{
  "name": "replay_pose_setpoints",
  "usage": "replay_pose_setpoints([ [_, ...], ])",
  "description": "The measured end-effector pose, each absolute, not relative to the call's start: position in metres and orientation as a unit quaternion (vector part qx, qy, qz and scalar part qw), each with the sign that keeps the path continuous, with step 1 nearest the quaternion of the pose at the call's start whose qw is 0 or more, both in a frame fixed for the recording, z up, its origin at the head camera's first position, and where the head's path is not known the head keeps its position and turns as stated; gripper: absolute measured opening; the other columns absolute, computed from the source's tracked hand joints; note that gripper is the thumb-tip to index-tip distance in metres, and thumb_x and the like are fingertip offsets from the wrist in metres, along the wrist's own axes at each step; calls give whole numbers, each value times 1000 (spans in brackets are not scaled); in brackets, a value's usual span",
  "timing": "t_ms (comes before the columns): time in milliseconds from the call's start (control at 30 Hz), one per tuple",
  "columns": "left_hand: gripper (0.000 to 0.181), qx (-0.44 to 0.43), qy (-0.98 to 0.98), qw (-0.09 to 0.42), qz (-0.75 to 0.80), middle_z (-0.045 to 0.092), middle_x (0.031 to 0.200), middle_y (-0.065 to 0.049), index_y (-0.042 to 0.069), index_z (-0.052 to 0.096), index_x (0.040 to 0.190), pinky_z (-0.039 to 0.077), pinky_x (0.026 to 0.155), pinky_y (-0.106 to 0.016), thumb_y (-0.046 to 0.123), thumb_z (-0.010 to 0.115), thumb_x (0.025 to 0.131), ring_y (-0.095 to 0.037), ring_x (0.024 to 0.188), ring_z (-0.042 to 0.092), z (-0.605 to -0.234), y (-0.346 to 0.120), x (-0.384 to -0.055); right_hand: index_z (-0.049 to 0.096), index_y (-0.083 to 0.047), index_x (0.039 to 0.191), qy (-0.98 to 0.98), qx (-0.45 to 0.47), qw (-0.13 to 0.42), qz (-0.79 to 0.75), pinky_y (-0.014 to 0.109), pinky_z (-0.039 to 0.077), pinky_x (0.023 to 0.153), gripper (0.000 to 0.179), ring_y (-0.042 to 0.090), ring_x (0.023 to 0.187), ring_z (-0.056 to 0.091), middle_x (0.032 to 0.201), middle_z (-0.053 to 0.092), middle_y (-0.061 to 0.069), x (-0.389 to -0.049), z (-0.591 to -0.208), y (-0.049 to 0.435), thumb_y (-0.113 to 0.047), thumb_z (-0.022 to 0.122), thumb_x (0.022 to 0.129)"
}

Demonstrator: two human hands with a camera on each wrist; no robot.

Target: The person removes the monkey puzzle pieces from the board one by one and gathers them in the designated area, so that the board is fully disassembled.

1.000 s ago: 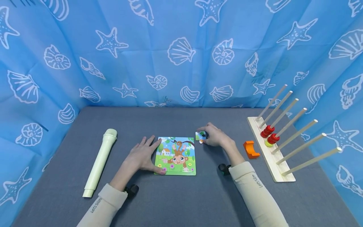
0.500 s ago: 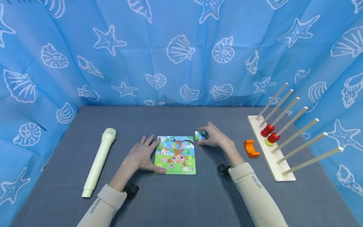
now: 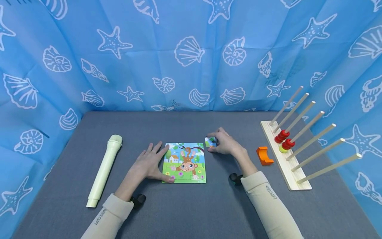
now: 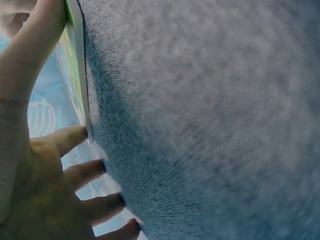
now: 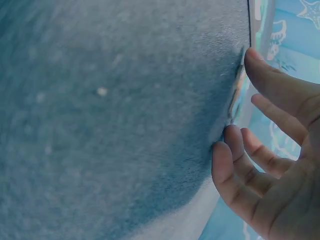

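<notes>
A square jigsaw puzzle (image 3: 186, 166) with a monkey picture lies flat on the table. My left hand (image 3: 150, 162) is spread along its left side, the thumb on the lower left corner and the index fingertip at the upper left one. In the left wrist view, the other fingertips (image 4: 115, 200) of that hand rest on the cloth. Just past the puzzle's upper right corner lies a loose puzzle piece (image 3: 210, 142), blue and green with some orange. My right hand (image 3: 225, 142) pinches it between thumb and fingers; the right wrist view shows the piece (image 5: 236, 95) edge-on, low over the cloth.
To the left lies a pale green microphone-shaped stick (image 3: 105, 171). An orange arched block (image 3: 264, 156) sits on the right, beside a wooden peg stand (image 3: 286, 159) with several tall rods and some red and yellow rings. A blue curtain (image 3: 191, 53) hangs behind.
My right thumb has moved left along the near edge of the puzzle piece and covers its lower tab. The left hand keeps its place on the puzzle.
</notes>
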State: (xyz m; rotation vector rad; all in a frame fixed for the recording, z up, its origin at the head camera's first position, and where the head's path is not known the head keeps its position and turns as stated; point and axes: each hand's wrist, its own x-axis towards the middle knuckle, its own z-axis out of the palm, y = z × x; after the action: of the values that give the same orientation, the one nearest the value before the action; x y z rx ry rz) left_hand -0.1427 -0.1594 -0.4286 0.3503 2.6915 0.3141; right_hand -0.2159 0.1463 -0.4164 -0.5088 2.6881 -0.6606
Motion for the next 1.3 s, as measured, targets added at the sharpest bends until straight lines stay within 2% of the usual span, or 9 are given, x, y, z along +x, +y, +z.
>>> replay_pose_setpoints([
  [267,129,124,966,198,113,16,172,-18,17,24,164,25,122,-69,73,84,65,-51,157,14,-429,-159,-142,60,-9,143,937,-193,138,-255,36,41,74,53,23,90,49,124,54,20,-209,-408,133,-25,75,94],
  [633,130,117,965,208,111,14,173,-17,18,22,165,23,123,-68,75,83,65,-50,157,12,-432,-159,-143,61,-9,142,918,-222,154,-290,31,40,69,51,21,83,49,121,55,19,-198,-404,109,-25,73,95],
  [833,129,120,963,210,116,14,172,-18,18,21,165,22,123,-69,75,82,66,-51,157,11,-432,-160,-144,62,-9,140,912,-234,164,-295,32,39,72,49,21,87,46,119,55,18,-195,-407,94,-24,74,95],
  [1033,129,124,964,206,117,15,172,-19,17,22,165,23,122,-70,75,82,66,-52,157,12,-432,-161,-144,64,-10,139,910,-234,175,-295,32,46,76,49,21,92,50,121,56,18,-190,-408,79,-24,76,93],
  [1300,129,125,963,209,118,12,172,-19,18,21,165,22,123,-69,75,81,67,-51,157,10,-430,-161,-143,67,-14,136,915,-220,184,-284,30,43,68,46,20,84,49,115,54,15,-186,-413,62,-23,78,92],
])
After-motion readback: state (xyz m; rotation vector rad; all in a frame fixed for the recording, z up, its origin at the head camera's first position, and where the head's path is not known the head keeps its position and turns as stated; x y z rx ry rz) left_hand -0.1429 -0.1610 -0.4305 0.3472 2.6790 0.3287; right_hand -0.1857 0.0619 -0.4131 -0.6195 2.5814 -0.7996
